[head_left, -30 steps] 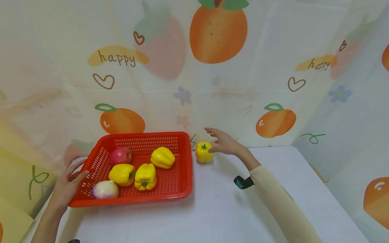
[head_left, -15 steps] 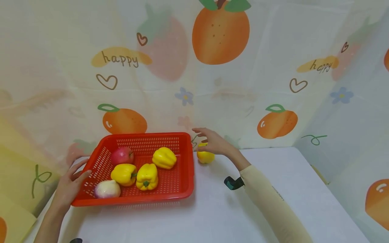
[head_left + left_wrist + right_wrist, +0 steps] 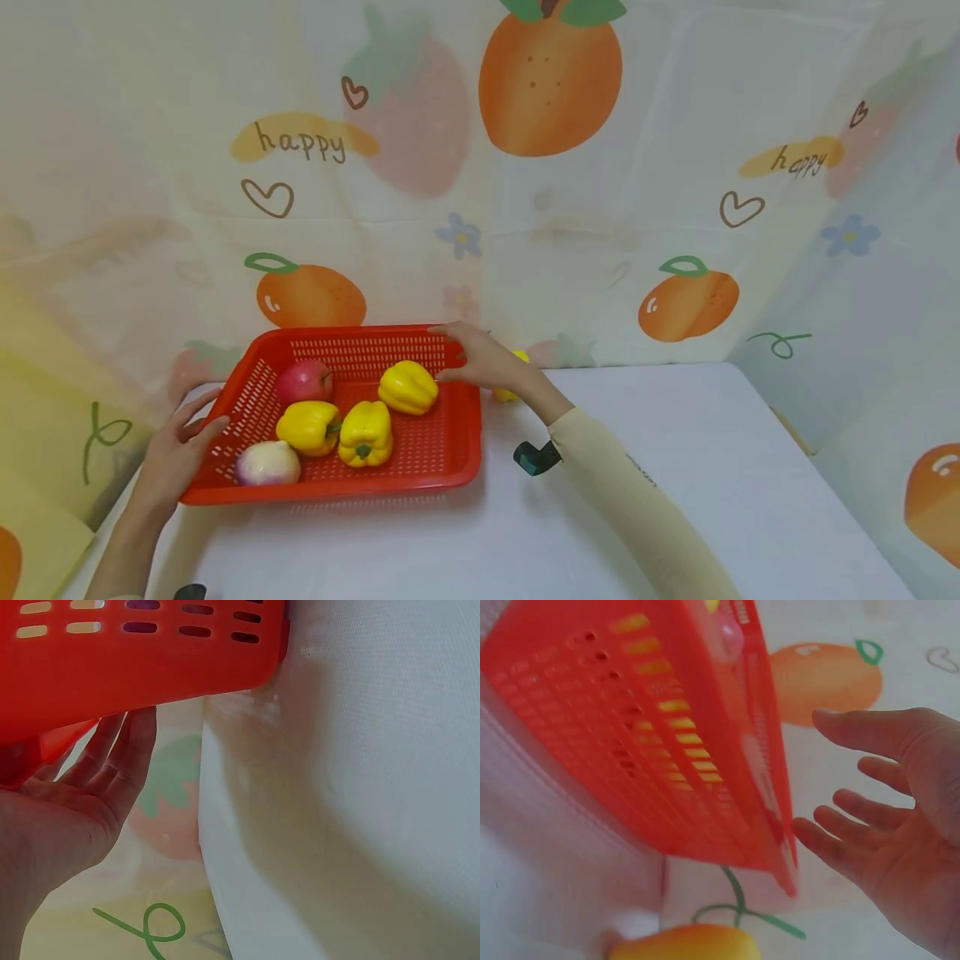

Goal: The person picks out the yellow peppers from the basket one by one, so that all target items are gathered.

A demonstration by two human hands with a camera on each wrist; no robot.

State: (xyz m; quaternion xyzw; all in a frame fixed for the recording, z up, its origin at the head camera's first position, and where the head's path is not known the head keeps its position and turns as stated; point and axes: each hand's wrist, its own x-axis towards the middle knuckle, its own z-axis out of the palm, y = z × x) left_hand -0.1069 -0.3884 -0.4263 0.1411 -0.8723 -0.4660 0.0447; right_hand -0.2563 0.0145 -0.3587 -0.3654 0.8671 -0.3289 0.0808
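A red plastic basket (image 3: 322, 493) holds a pink-red apple (image 3: 303, 382), a white and purple turnip-like vegetable (image 3: 267, 463) and several yellow bell peppers (image 3: 365, 434). At its left side my left hand (image 3: 171, 454) grips the rim, thumb on top. In the left wrist view that hand's fingers (image 3: 135, 750) reach up beneath the red rim. My right hand (image 3: 480, 358) is spread above the basket's back right corner, holding nothing. The right wrist view has its fingers (image 3: 840, 829) apart, close beside the rim. Another yellow bell pepper (image 3: 507, 395) stands behind this hand, mostly hidden.
The basket stands on a white table (image 3: 637, 458), near its back edge. A printed curtain (image 3: 555, 208) with oranges and hearts hangs behind and along the sides. A small dark device (image 3: 537, 458) sits at the right wrist.
My right hand has moved left, from beside the lone bell pepper to above the basket's right corner, passing in front of that pepper. The left hand stays on the rim.
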